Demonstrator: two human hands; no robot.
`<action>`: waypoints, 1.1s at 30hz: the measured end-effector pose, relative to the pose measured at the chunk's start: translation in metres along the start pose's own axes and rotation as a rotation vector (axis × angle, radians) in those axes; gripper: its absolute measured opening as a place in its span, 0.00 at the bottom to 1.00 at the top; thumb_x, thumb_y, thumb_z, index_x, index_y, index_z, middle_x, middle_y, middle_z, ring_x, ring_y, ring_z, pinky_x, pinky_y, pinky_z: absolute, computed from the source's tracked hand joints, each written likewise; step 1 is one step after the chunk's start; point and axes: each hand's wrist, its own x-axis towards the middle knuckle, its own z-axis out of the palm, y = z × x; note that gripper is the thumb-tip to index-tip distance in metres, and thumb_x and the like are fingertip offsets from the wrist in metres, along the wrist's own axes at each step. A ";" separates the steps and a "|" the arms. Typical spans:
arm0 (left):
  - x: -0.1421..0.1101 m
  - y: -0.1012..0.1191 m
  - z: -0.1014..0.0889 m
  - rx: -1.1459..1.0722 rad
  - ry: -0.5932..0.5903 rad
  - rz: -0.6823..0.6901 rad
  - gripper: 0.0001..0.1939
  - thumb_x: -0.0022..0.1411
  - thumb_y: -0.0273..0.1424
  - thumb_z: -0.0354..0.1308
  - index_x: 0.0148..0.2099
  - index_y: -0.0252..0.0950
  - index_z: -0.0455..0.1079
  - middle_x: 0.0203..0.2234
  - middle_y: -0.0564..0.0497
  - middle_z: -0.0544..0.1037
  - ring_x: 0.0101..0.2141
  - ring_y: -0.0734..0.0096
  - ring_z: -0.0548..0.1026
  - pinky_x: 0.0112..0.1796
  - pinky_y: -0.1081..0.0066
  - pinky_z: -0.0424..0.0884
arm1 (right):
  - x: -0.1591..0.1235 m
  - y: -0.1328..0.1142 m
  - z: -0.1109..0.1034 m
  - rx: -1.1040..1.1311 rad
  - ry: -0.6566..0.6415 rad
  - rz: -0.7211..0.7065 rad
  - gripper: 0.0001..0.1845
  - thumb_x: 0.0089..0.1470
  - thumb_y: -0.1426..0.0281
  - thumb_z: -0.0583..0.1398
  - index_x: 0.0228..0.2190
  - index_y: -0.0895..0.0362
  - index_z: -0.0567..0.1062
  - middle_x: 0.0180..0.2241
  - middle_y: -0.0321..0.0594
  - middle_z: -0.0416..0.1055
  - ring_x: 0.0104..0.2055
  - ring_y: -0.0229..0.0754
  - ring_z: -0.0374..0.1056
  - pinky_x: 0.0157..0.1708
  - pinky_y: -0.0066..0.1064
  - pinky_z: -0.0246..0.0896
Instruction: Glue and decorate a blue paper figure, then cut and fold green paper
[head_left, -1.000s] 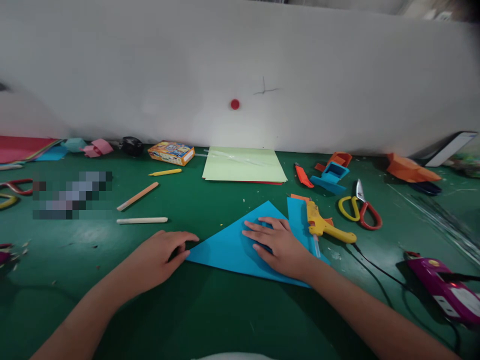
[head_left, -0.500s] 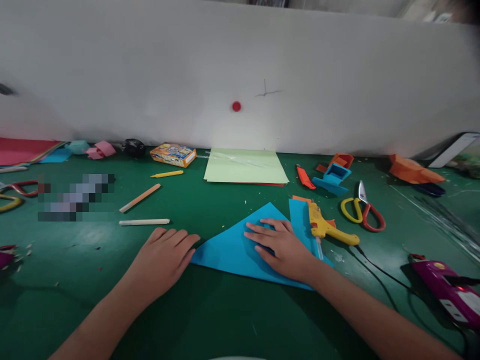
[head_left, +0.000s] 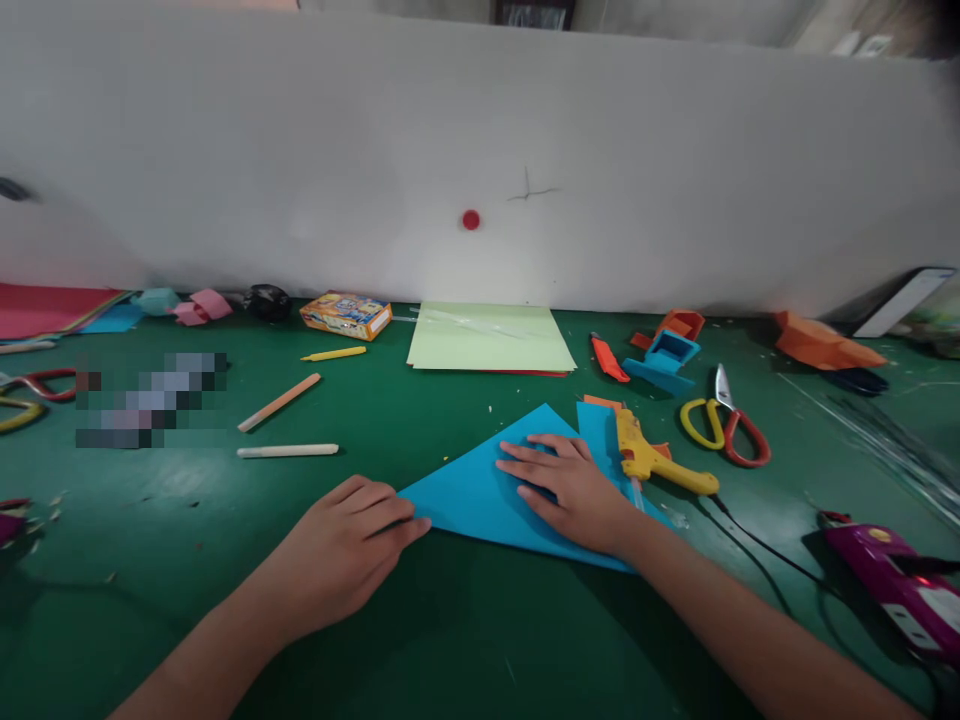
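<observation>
A folded sheet of blue paper (head_left: 463, 503), roughly triangular, lies on the green table in front of me. My left hand (head_left: 352, 548) is at its left corner, fingers together and curled, with the corner between thumb and fingers. Flat on the right part of the sheet rests my right hand (head_left: 568, 492), fingers spread and palm down. A second blue paper piece (head_left: 595, 425) lies just past that hand, partly under a yellow glue gun (head_left: 636, 445).
Red-and-yellow scissors (head_left: 724, 420), an orange cutter (head_left: 607, 358) and a purple power strip (head_left: 889, 580) with cords lie to the right. Markers (head_left: 288, 451) lie to the left. Pale green sheets (head_left: 491, 340) and a small orange box (head_left: 346, 315) stand against the white board (head_left: 337, 150).
My left hand has moved right and slightly down, onto the paper's left corner. The paper has shifted a little to the right, with my right hand still flat on it.
</observation>
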 end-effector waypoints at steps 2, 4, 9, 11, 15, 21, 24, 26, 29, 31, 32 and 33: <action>0.001 0.002 0.000 -0.004 -0.009 0.000 0.18 0.73 0.24 0.49 0.55 0.41 0.76 0.42 0.47 0.81 0.42 0.62 0.76 0.44 0.61 0.69 | 0.000 0.001 0.000 0.000 -0.001 0.002 0.25 0.69 0.58 0.50 0.64 0.39 0.68 0.70 0.27 0.58 0.70 0.57 0.52 0.66 0.60 0.49; 0.002 0.004 0.000 0.006 -0.013 0.008 0.18 0.72 0.23 0.49 0.54 0.42 0.76 0.42 0.48 0.81 0.42 0.62 0.76 0.45 0.61 0.69 | 0.000 0.001 0.000 0.001 -0.002 0.003 0.25 0.69 0.58 0.50 0.65 0.39 0.68 0.70 0.26 0.58 0.70 0.57 0.52 0.66 0.60 0.49; 0.003 0.005 0.001 0.030 -0.047 0.033 0.20 0.71 0.22 0.49 0.58 0.43 0.74 0.44 0.48 0.80 0.44 0.60 0.75 0.47 0.60 0.68 | 0.000 0.000 0.001 0.007 -0.006 0.001 0.25 0.70 0.58 0.50 0.65 0.40 0.68 0.70 0.26 0.58 0.70 0.58 0.52 0.65 0.60 0.49; 0.003 0.005 0.001 0.038 -0.054 0.027 0.20 0.72 0.22 0.48 0.59 0.42 0.73 0.45 0.48 0.80 0.44 0.60 0.75 0.47 0.59 0.68 | 0.000 0.000 0.001 0.009 -0.002 0.000 0.25 0.70 0.58 0.50 0.65 0.39 0.68 0.70 0.26 0.58 0.70 0.57 0.52 0.65 0.60 0.49; 0.003 0.004 0.002 0.057 -0.061 -0.004 0.20 0.72 0.23 0.47 0.59 0.42 0.72 0.47 0.47 0.79 0.46 0.57 0.74 0.47 0.58 0.67 | 0.000 0.003 0.001 0.000 0.002 -0.004 0.25 0.70 0.58 0.50 0.64 0.40 0.68 0.70 0.26 0.58 0.70 0.57 0.52 0.65 0.59 0.49; 0.002 0.002 0.007 0.009 -0.083 -0.062 0.21 0.73 0.26 0.49 0.63 0.43 0.69 0.50 0.46 0.77 0.49 0.58 0.74 0.50 0.58 0.66 | 0.000 0.011 0.000 -0.029 0.018 0.026 0.25 0.70 0.59 0.50 0.65 0.40 0.67 0.70 0.26 0.57 0.70 0.57 0.52 0.65 0.60 0.49; 0.002 0.002 0.009 0.000 -0.079 -0.075 0.22 0.73 0.26 0.49 0.66 0.42 0.67 0.50 0.46 0.77 0.49 0.58 0.74 0.50 0.58 0.66 | 0.001 0.011 0.000 -0.034 0.020 0.026 0.25 0.70 0.59 0.50 0.65 0.40 0.68 0.70 0.26 0.57 0.70 0.58 0.53 0.65 0.59 0.50; 0.002 0.002 0.011 -0.007 -0.086 -0.079 0.22 0.73 0.26 0.49 0.65 0.43 0.68 0.51 0.46 0.77 0.49 0.59 0.74 0.50 0.59 0.67 | 0.001 0.011 0.000 -0.035 0.014 0.026 0.25 0.70 0.58 0.50 0.65 0.40 0.68 0.70 0.27 0.57 0.70 0.58 0.53 0.64 0.59 0.50; 0.001 0.001 0.012 -0.010 -0.104 -0.082 0.22 0.73 0.26 0.48 0.64 0.45 0.69 0.51 0.46 0.77 0.48 0.59 0.74 0.48 0.60 0.67 | 0.001 0.009 -0.001 -0.036 0.011 0.024 0.25 0.70 0.59 0.50 0.65 0.41 0.68 0.70 0.27 0.57 0.70 0.58 0.53 0.65 0.59 0.50; 0.001 0.000 0.012 -0.010 -0.107 -0.089 0.22 0.73 0.26 0.48 0.64 0.45 0.70 0.51 0.46 0.76 0.47 0.60 0.75 0.47 0.60 0.68 | 0.001 0.008 -0.001 -0.032 0.010 0.023 0.25 0.70 0.58 0.50 0.65 0.40 0.68 0.70 0.26 0.57 0.70 0.58 0.53 0.65 0.59 0.49; 0.001 0.000 0.012 -0.010 -0.106 -0.096 0.22 0.73 0.26 0.49 0.63 0.46 0.70 0.51 0.46 0.76 0.47 0.60 0.75 0.46 0.60 0.68 | 0.001 0.007 -0.002 -0.030 0.009 0.025 0.25 0.70 0.58 0.49 0.65 0.41 0.68 0.70 0.27 0.57 0.70 0.58 0.53 0.65 0.59 0.49; 0.001 0.000 0.012 -0.012 -0.105 -0.105 0.21 0.73 0.26 0.49 0.63 0.46 0.71 0.52 0.46 0.76 0.46 0.60 0.75 0.46 0.60 0.68 | 0.001 0.007 -0.002 -0.030 0.010 0.027 0.25 0.70 0.59 0.49 0.65 0.41 0.68 0.70 0.27 0.58 0.70 0.58 0.53 0.65 0.59 0.49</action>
